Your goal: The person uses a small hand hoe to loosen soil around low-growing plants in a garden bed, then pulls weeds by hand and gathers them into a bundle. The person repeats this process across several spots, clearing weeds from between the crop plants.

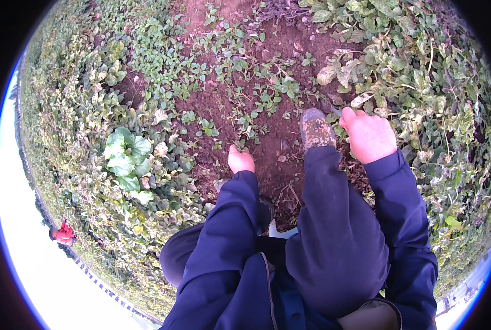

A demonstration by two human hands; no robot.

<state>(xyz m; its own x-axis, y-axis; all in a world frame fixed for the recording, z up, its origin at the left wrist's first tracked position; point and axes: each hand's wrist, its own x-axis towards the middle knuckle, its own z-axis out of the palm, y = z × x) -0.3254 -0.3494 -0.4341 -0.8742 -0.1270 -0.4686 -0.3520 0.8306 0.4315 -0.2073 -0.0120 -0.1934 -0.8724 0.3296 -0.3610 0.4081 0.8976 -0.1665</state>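
My left hand [241, 159] is low over the reddish-brown soil, its thumb and fingers at the lower end of a green weed [245, 130]; the fingertips are partly hidden, so a firm hold cannot be made out. On the right, my right hand [370, 134] is closed around the handle of a small tool with a thin metal blade [335, 110], perhaps a knife. The blade points up and to the left, just beyond the toe of a camouflage-patterned shoe [319, 128]. More low green weeds [270, 95] spread over the soil ahead of both hands.
Leafy crop plants [398, 66] border the soil strip on the right, with more plants [76, 136] on the left. A larger broad-leaved plant [126, 159] grows left of my left hand. A light-coloured object [282, 234] shows between my legs. Far off at lower left is a person in red [65, 234].
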